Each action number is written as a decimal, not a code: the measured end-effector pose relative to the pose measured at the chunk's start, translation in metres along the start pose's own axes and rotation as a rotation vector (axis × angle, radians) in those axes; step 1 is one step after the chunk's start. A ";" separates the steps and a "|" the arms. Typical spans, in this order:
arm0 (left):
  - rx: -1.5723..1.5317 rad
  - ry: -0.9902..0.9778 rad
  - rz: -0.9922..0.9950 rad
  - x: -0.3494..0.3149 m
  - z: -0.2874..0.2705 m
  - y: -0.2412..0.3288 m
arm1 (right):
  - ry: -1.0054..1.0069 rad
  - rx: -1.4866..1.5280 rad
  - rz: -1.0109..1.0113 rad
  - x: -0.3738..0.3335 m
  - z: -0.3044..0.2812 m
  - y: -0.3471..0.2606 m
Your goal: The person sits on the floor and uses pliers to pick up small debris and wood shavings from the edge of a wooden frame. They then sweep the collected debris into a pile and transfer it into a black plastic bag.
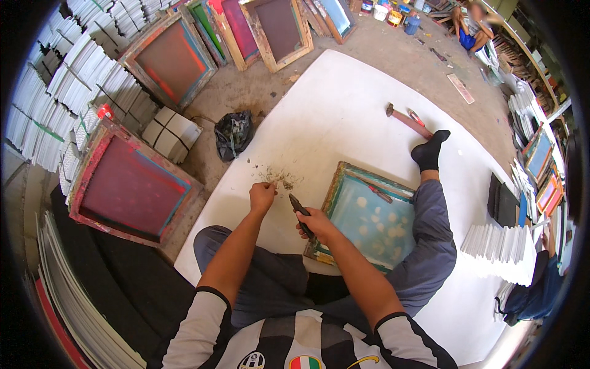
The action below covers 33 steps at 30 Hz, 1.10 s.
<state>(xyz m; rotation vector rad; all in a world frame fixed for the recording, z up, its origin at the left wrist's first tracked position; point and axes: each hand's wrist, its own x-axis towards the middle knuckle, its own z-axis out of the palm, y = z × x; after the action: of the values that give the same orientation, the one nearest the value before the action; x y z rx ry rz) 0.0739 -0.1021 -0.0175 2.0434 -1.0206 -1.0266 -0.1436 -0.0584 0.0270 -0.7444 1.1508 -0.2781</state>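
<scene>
My right hand (pixel 314 225) is closed round the handles of dark pliers (pixel 296 204), whose jaws point up and to the left. To the left, my left hand (pixel 263 198) is closed in a pinch beside a scatter of small dark bits (pixel 284 179); what it holds, if anything, is too small to make out. A wooden-framed printing screen (pixel 337 197) with pale blue mesh lies just right of the pliers, partly under my bent leg. On it rests a slim red-handled tool (pixel 377 193).
A hammer (pixel 408 120) and a small red tool (pixel 416 117) lie beyond, near my socked foot (pixel 430 150). A black plastic bag (pixel 233 134) sits off the white sheet (pixel 344 104). More framed screens (pixel 132 187) and paper stacks (pixel 501 246) surround it. Another person (pixel 472 27) sits far right.
</scene>
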 end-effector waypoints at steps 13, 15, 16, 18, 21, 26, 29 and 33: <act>0.420 -0.361 0.138 -0.072 -0.005 0.003 | 0.806 -0.927 -0.190 -0.050 -0.050 0.040; 0.450 -0.393 0.154 -0.080 -0.003 0.003 | 0.880 -0.968 -0.152 -0.049 -0.062 0.048; 0.470 -0.399 0.163 -0.081 -0.003 -0.001 | 0.919 -0.990 -0.149 -0.045 -0.067 0.055; 0.493 -0.410 0.174 -0.083 -0.005 -0.003 | 0.997 -1.044 -0.142 -0.036 -0.078 0.069; 0.503 -0.418 0.170 -0.083 -0.016 -0.002 | 1.047 -1.144 -0.163 -0.041 -0.087 0.079; 0.588 -0.217 0.235 -0.052 -0.050 -0.022 | 0.974 -1.164 -0.494 -0.027 -0.055 0.056; 0.714 -0.023 0.196 -0.045 -0.063 -0.019 | 0.824 -1.172 -0.695 -0.007 -0.010 0.034; 0.704 0.130 0.001 -0.032 -0.047 -0.029 | 0.648 -1.099 -0.555 0.040 0.043 0.019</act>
<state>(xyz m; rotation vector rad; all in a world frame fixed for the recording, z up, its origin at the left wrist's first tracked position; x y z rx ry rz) 0.1112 -0.0519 -0.0051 2.6117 -1.4513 -0.5537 -0.0917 -0.0500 -0.0050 -2.0638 1.6904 -0.3536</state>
